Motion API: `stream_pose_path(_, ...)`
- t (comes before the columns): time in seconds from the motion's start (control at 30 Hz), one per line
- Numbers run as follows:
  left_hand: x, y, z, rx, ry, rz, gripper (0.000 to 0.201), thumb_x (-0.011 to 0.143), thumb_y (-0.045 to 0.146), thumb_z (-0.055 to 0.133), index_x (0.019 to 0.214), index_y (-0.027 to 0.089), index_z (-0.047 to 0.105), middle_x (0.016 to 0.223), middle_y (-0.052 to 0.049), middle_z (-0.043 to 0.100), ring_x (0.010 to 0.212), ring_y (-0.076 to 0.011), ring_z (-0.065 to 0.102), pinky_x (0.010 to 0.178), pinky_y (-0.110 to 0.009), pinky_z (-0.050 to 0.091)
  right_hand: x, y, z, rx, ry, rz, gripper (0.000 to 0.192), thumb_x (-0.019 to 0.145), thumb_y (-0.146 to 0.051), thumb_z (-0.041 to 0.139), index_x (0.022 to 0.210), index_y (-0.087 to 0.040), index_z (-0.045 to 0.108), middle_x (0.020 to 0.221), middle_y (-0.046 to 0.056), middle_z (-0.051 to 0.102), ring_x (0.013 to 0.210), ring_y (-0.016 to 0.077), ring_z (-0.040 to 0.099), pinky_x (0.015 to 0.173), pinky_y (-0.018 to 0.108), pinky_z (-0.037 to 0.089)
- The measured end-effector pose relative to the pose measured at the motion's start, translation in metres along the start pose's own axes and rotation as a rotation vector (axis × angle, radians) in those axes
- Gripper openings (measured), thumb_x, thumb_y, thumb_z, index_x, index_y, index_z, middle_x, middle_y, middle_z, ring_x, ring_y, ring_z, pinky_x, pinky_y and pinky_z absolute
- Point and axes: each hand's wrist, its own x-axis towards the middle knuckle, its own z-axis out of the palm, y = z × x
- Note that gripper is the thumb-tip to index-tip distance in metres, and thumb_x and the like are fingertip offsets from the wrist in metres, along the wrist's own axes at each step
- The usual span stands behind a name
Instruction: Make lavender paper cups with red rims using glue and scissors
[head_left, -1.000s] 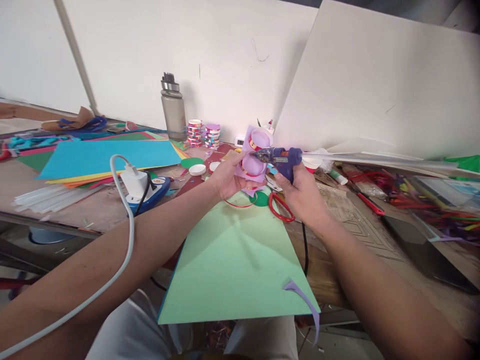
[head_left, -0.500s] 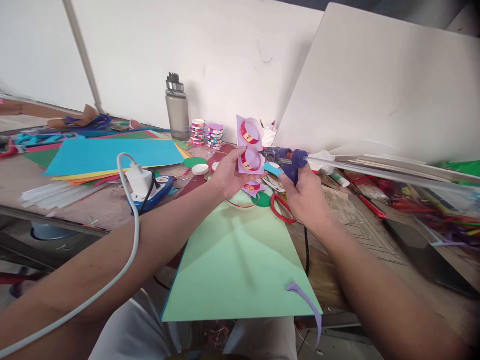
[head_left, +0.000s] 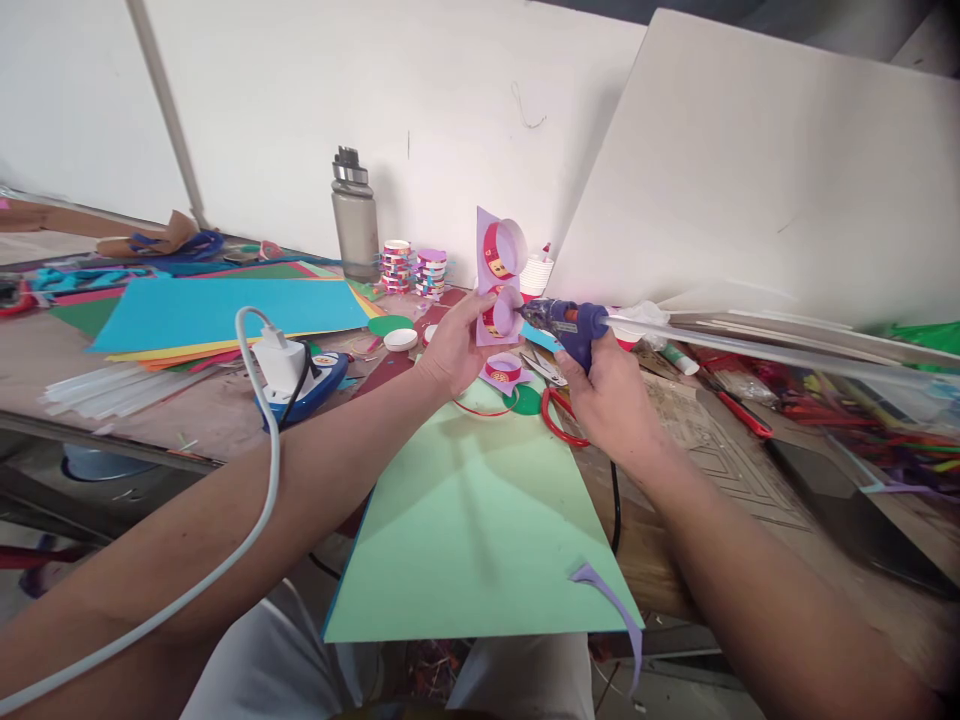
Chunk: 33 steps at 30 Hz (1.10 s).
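— What lies across the worktop (head_left: 225,420) in front of you?

— A pale green sheet (head_left: 472,520), largest of all, its near edge overhanging. Beyond it, red-handled scissors (head_left: 559,410) and a grey bottle (head_left: 355,215) by the wall.

— And your hands?

— My right hand (head_left: 607,395) is closed around the blue glue gun (head_left: 574,322), its nozzle touching the lower ring. My left hand (head_left: 454,345) grips the lilac card (head_left: 487,265) upright above the worktop, two red paper rings (head_left: 501,250) fixed on its face.
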Motion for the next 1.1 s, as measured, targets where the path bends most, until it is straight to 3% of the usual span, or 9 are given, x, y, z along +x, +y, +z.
stream_pose_path(0.2,0.0026,0.0019,-0.0022,-0.005,0.026,0.031,0.019,0.081,0.027,0.069,0.098,0.020,0.066,0.093,-0.003,0.072,0.097,-0.0217,0.071,0.094,-0.042,0.058,-0.0034,-0.0019,0.0007,0.001,-0.004,-0.029,0.025,0.093,-0.038,0.053,0.108,-0.019,0.060,0.090,0.016,0.072,0.085,0.0359,0.067,0.075,0.049,0.054)
stream_pose_path(0.37,0.0001,-0.0004,-0.0001,0.025,-0.003,-0.035,0.020,0.083,0.028,0.069,0.100,0.018,0.070,0.101,-0.006,0.074,0.106,-0.0254,0.070,0.096,-0.046,0.057,-0.0025,-0.0043,-0.0018,-0.005,0.018,-0.020,0.027,0.093,-0.038,0.052,0.111,-0.019,0.061,0.094,0.016,0.073,0.088,0.0361,0.068,0.077,0.048,0.054)
stream_pose_path(0.53,-0.0043,-0.0035,0.0034,0.051,-0.060,-0.069,0.025,0.082,0.030,0.072,0.104,0.018,0.072,0.107,-0.007,0.074,0.106,-0.0260,0.070,0.095,-0.047,0.058,0.0006,-0.0058,-0.0031,-0.024,0.003,-0.024,0.030,0.093,-0.036,0.050,0.113,-0.017,0.059,0.102,0.021,0.072,0.097,0.0397,0.068,0.083,0.053,0.054)
stream_pose_path(0.67,-0.0050,-0.0019,0.0040,0.065,-0.027,-0.051,0.023,0.082,0.027,0.071,0.104,0.019,0.071,0.107,-0.006,0.075,0.104,-0.0250,0.070,0.094,-0.046,0.059,0.0011,-0.0075,-0.0032,-0.024,0.011,-0.094,0.033,0.094,-0.036,0.047,0.118,-0.016,0.058,0.113,0.023,0.071,0.108,0.0420,0.066,0.091,0.057,0.052)
stream_pose_path(0.9,-0.0005,0.0018,0.0003,0.053,-0.028,-0.006,0.019,0.082,0.029,0.073,0.099,0.021,0.069,0.097,-0.004,0.075,0.102,-0.0235,0.071,0.093,-0.042,0.059,-0.0014,-0.0069,-0.0020,-0.026,0.003,-0.105,0.029,0.094,-0.034,0.049,0.115,-0.017,0.060,0.108,0.021,0.071,0.104,0.0405,0.067,0.089,0.055,0.054)
stream_pose_path(1.1,-0.0029,0.0007,0.0027,0.058,-0.027,-0.028,0.022,0.081,0.027,0.074,0.101,0.019,0.069,0.105,-0.006,0.075,0.109,-0.0262,0.069,0.097,-0.047,0.057,-0.0012,-0.0042,0.0003,0.000,0.026,-0.114,0.030,0.097,-0.038,0.049,0.116,-0.019,0.062,0.110,0.019,0.072,0.103,0.0378,0.066,0.090,0.054,0.054)
